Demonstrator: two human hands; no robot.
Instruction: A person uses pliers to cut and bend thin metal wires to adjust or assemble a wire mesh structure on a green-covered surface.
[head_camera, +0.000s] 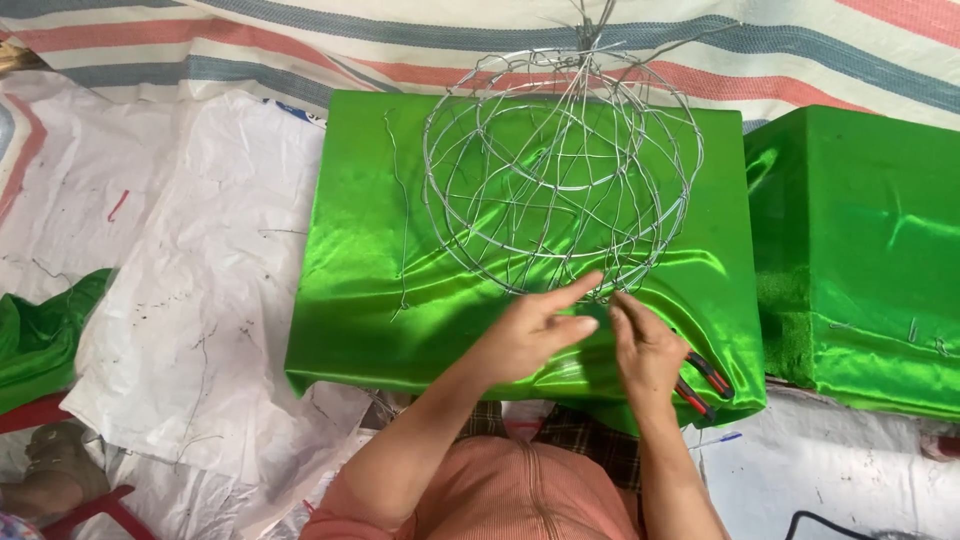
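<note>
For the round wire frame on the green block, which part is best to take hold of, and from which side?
Judging by its pose, the near lower rim of the wire frame, taken from the person's side. There the thicker outer hoop rests on the green satin-covered block, right at the left hand and right hand. The far top ends in loose twisted wire ends, a poorer grip.
</note>
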